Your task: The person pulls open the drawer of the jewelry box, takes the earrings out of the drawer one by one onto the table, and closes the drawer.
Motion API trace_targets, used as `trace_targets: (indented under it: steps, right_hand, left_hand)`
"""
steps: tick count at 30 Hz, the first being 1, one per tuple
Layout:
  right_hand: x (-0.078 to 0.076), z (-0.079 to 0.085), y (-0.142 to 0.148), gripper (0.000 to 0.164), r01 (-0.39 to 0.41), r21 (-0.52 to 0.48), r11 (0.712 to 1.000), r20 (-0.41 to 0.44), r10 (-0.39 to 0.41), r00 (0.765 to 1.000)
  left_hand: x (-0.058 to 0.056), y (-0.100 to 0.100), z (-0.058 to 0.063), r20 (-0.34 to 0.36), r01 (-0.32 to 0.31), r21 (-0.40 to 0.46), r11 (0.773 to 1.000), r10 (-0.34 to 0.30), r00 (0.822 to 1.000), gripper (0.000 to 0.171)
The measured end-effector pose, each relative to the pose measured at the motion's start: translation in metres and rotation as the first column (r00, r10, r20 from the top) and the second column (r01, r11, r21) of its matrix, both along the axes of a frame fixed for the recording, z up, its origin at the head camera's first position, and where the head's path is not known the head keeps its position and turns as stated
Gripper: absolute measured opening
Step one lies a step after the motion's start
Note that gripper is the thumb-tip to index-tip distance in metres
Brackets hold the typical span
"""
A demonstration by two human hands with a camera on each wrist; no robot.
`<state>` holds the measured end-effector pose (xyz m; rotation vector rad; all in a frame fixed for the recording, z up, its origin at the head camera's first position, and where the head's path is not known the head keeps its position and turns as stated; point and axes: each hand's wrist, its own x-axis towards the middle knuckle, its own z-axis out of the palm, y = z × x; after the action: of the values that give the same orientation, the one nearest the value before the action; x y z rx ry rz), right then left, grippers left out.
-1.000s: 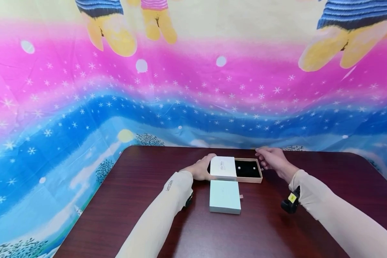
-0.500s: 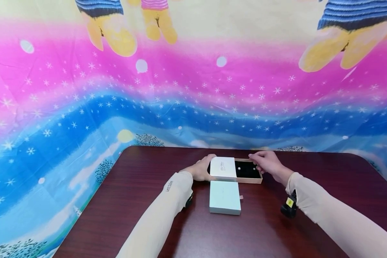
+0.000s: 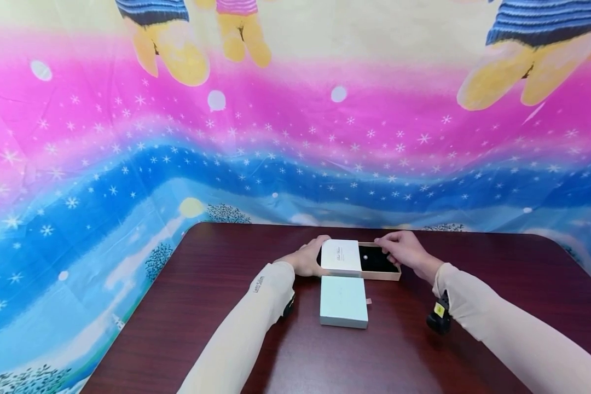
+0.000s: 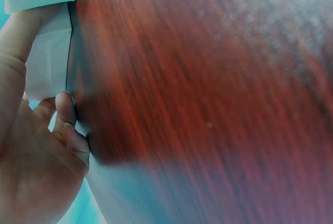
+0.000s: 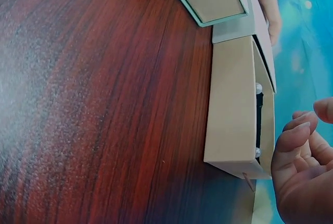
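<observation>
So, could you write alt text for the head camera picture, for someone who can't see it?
A person's left fingers hold a white box on a dark table while right fingers are at its black-lined open drawer, with one pearl-like bead showing. A closed pale green box lies nearer the camera; a snowflake backdrop hangs behind.

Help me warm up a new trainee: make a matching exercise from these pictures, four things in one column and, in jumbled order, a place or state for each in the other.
Things:
1. Left hand
2. Right hand
3. Pale green box
4. Drawer

Places and states:
A. Closed, on the near side of the white box
B. Pulled partway out, one end inside its white cover
C. Over the black insert, fingers bent
D. Gripping the end of the white box opposite the pulled-out part

Pairs: 1-D, 2-C, 3-A, 4-B
</observation>
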<state>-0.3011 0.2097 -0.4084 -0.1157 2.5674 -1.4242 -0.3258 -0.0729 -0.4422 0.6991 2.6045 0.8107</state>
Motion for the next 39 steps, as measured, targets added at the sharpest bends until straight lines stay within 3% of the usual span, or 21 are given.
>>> trace_targets:
  steps: [9,22,39]
  right_hand:
    - [-0.001,0.000,-0.004,0.036,-0.075,0.041,0.996,-0.061,0.078,0.995]
    - [-0.001,-0.005,-0.011,0.023,-0.134,0.303,0.943,-0.243,0.213,0.946]
    - [0.001,-0.011,-0.021,0.016,-0.159,0.390,0.907,-0.231,0.263,0.937]
  left_hand:
    - [-0.003,0.000,-0.002,-0.002,-0.009,-0.004,1.000,0.009,1.000,0.093]
    - [-0.001,0.000,-0.002,0.002,-0.009,0.001,1.000,0.009,1.000,0.092]
    - [0.004,0.001,0.002,-0.003,-0.014,0.013,1.000,0.014,1.000,0.092]
